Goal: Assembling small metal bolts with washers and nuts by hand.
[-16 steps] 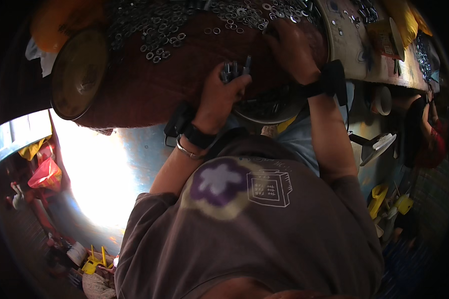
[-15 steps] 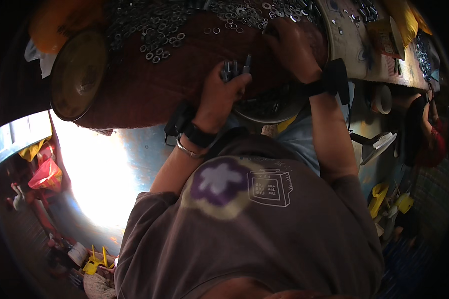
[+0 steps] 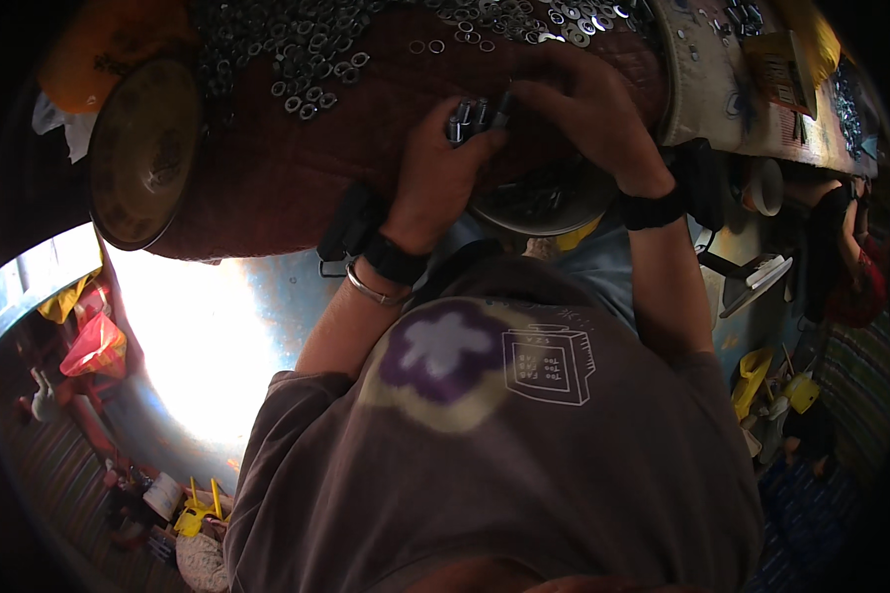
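Note:
My left hand (image 3: 437,178) is closed round several short grey metal bolts (image 3: 468,121), which stick up side by side between thumb and fingers. The rightmost bolt (image 3: 504,107) points up and away, its narrow end at my right fingertips. My right hand (image 3: 593,114) has thumb and fingers pinched together at that end; anything small between them is hidden. Beyond both hands, loose metal washers (image 3: 435,46) and many nuts (image 3: 316,99) lie on the dark red cloth (image 3: 297,178) of the work surface.
A round metal lid-like disc (image 3: 146,158) stands tilted at the left. Below my hands, a bowl (image 3: 554,229) holds dark metal pieces. At the right are a cardboard box (image 3: 779,74), a white cup (image 3: 764,188) and another person's arm (image 3: 848,237).
My right hand has come back from the washers toward me, and its fingertips now meet the rightmost bolt. My left hand keeps its hold on the bolts with little movement.

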The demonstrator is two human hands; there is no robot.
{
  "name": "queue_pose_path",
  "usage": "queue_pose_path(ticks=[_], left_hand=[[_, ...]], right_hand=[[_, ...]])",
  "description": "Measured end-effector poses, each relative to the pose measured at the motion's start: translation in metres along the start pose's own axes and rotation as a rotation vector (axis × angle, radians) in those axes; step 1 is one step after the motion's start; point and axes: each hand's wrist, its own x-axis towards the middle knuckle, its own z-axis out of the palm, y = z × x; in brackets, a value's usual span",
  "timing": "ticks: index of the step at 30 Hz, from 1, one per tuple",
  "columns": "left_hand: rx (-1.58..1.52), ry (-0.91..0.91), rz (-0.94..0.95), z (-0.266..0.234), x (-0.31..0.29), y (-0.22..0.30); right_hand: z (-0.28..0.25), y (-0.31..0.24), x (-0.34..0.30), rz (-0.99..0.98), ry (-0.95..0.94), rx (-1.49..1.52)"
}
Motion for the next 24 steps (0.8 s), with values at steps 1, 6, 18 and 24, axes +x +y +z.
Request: queue_pose_path(ticks=[1,6,18,24], left_hand=[[0.044,0.008,0.038,-0.001,0.002,-0.001],[0.253,0.004,0.227,-0.009,0.012,-0.001],[0.143,0.032,0.064,-0.013,0.014,-0.001],[0.124,0.045,0.041,-0.014,0.013,0.001]], right_hand=[[0.001,0.000,0.000,0.006,-0.035,0.019],[0.003,-0.005,0.000,-0.067,-0.163,0.010],[0.036,0.024,0.038,-0.338,0.310,-0.644],[0.038,0.029,0.042,-0.334,0.263,-0.746]])
